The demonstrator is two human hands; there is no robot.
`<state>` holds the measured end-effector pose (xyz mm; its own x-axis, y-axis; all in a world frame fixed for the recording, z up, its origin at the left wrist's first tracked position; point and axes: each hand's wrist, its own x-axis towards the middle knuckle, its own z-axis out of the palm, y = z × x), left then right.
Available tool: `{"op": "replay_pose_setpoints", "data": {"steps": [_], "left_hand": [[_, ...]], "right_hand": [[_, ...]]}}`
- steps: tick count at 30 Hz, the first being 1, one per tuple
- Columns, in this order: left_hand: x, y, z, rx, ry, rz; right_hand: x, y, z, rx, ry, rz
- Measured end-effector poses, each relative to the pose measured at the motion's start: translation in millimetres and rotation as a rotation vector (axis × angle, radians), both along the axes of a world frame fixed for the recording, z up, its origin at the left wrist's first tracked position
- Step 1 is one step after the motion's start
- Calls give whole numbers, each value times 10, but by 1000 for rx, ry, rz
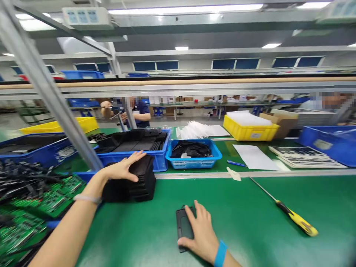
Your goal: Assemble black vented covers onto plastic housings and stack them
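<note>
My left hand (124, 168) rests over the top of a stack of black plastic parts (141, 183), fingers apart, thumb stretched toward the right. A single black rectangular frame (183, 224) lies flat on the green work surface in front of me. My right hand (200, 231) is spread over its right side, with the thumb near its lower end and the fingertips near its upper end. Part of the frame is hidden under that hand.
Circuit boards with cables (55, 194) fill the left. Beyond the stack are a blue bin of black parts (162, 161) and a light-blue basket (194, 163). A yellow-handled screwdriver (297, 218) lies right, below paper sheets (254, 156). A metal post (52, 89) slants at left.
</note>
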<state>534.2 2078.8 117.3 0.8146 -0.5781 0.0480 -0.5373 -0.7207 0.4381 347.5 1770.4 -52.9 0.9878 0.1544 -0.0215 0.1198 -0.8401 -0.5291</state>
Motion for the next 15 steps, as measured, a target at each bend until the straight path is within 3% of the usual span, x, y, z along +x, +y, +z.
{"op": "replay_pose_setpoints", "data": {"steps": [2, 4, 6, 8, 11, 13, 15], "left_hand": [[-145, -133, -97, -113, -125, 33], [-398, -345, -291, -282, -215, 56], [-701, -612, -605, -313, -61, 45], [-980, -887, -997, -218, 156, -29], [-1261, -1219, -1528, -156, 311, -73], [-1366, -1360, -1723, -289, 346, -14], [-1435, -1445, -1764, -556, 437, 109]], "right_hand": [[10, 57, 31, -24, 80, 50], [32, 81, 19, -13, 110, 46], [60, 79, -33, 27, 86, 17], [83, 66, -111, 106, 44, 4], [74, 58, -224, 364, -66, -10], [42, 57, -246, 546, -233, -26], [26, 42, -178, 660, -381, -49]]}}
